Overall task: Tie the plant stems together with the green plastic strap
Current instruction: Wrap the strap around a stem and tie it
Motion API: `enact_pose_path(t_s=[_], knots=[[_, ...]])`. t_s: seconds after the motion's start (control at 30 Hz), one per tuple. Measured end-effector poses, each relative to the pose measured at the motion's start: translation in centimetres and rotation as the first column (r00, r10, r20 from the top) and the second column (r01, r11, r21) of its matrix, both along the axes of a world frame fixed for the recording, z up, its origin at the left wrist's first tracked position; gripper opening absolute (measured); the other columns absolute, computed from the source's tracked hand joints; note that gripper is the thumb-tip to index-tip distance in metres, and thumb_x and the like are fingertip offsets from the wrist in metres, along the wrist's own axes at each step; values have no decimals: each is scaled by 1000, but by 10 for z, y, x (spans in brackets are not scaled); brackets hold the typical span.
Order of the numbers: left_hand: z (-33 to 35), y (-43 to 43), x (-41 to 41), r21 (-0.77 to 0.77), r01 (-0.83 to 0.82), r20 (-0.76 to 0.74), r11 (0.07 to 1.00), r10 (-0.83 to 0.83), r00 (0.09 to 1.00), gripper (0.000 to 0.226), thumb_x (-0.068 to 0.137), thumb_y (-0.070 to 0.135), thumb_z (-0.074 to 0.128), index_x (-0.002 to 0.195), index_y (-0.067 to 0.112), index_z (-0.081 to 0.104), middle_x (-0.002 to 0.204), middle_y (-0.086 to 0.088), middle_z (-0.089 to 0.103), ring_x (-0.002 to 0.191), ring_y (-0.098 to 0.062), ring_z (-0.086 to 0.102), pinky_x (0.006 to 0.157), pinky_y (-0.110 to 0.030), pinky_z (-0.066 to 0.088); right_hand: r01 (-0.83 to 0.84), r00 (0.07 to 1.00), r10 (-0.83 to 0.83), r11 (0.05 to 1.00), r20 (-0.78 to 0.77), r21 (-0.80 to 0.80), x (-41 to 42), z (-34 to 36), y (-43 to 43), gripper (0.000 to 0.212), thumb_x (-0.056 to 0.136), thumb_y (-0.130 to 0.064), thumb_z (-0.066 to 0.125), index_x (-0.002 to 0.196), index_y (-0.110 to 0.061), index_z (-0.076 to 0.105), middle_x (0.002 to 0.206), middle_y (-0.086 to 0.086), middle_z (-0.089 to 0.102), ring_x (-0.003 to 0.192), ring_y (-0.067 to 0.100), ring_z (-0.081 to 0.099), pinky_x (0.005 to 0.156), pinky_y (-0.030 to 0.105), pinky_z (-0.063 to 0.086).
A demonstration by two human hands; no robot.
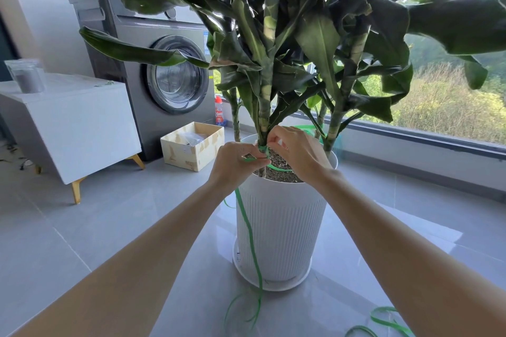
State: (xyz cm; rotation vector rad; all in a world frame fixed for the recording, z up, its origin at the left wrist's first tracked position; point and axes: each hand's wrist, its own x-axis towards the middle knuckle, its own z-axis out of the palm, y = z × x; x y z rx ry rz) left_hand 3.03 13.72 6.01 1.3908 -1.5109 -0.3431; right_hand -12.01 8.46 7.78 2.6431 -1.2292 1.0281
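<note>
A large leafy plant with several striped green stems grows from soil in a white ribbed pot. The green plastic strap is wrapped around the front stem just above the soil and hangs down the pot's front to the floor. My left hand pinches the strap at the stem's left side. My right hand pinches the strap wrap on the stem's right side, fingers curled. More strap loops lie behind the stems and on the floor at lower right.
A grey washing machine stands behind on the left, a white cabinet further left, and an open cardboard box on the floor between. A window ledge runs along the right. Grey tiled floor surrounds the pot.
</note>
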Motion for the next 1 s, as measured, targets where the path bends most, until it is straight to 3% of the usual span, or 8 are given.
enact_pose_path(t_s=[0.07, 0.2, 0.33, 0.47, 0.6, 0.67, 0.8, 1.0], knots=[[0, 0, 0, 4, 6, -5, 1000, -6, 1000, 13, 70, 15, 81, 83, 14, 77, 77, 3, 71, 66, -2, 61, 63, -9, 42, 22, 999, -22, 1000, -37, -17, 2, 0, 1, 8, 95, -22, 54, 98, -16, 59, 91, -5, 63, 82, 15, 54, 70, 33, 47], [0, 1, -1, 5, 28, -14, 1000, -28, 999, 18, 70, 12, 81, 87, 12, 77, 87, -3, 74, 76, -15, 66, 79, -30, 52, 47, 998, -50, 997, -46, -65, 6, -9, 1, 6, 96, -21, 50, 94, -16, 52, 87, -5, 58, 81, 18, 53, 71, 39, 49], [-2, -2, 4, 12, 54, 6, 998, -54, 999, 14, 71, 14, 80, 84, 14, 77, 89, -4, 74, 80, -21, 68, 81, -44, 54, 57, 996, -64, 992, -60, -110, 8, -12, 2, 11, 98, -23, 46, 95, -15, 52, 89, -3, 58, 87, 17, 52, 73, 40, 49], [1, -2, 11, 2, 60, 35, 998, -60, 998, 9, 72, 14, 80, 72, 18, 73, 79, 3, 72, 74, -12, 66, 74, -31, 53, 56, 998, -61, 990, -32, -133, 10, -15, 2, 10, 98, -21, 48, 94, -13, 52, 88, -1, 58, 85, 18, 52, 72, 39, 49], [4, 2, 16, -43, 81, 39, 996, -79, 996, 7, 76, 8, 76, 74, 6, 69, 80, -1, 71, 74, -2, 66, 77, -19, 52, 53, 999, -54, 989, -5, -138, 11, -16, 1, 9, 97, -20, 50, 92, -12, 53, 85, 1, 58, 81, 19, 52, 68, 41, 50], [4, 2, 19, -51, 86, 34, 995, -84, 996, 7, 78, 7, 73, 75, 4, 68, 85, -4, 72, 81, -3, 67, 78, -13, 50, 49, 999, -49, 987, 2, -151, 11, -17, 0, 9, 96, -20, 51, 91, -12, 52, 82, 0, 57, 78, 19, 51, 66, 42, 49], [5, -2, 21, -46, 84, -12, 995, -84, 996, 10, 82, 8, 70, 75, 3, 64, 89, -5, 73, 97, -11, 67, 85, -24, 51, 39, 999, -38, 989, 11, -140, 11, -17, 1, 8, 96, -20, 51, 91, -14, 52, 82, -2, 55, 77, 17, 49, 66, 41, 49], [2, -7, 21, 6, 75, -113, 997, -74, 991, 20, 86, 8, 65, 70, 14, 54, 92, 3, 71, 80, -5, 64, 69, -17, 43, 18, 1000, -15, 992, 25, -127, 10, -17, 2, 9, 96, -20, 51, 91, -14, 51, 82, -2, 54, 73, 14, 45, 64, 40, 49]])
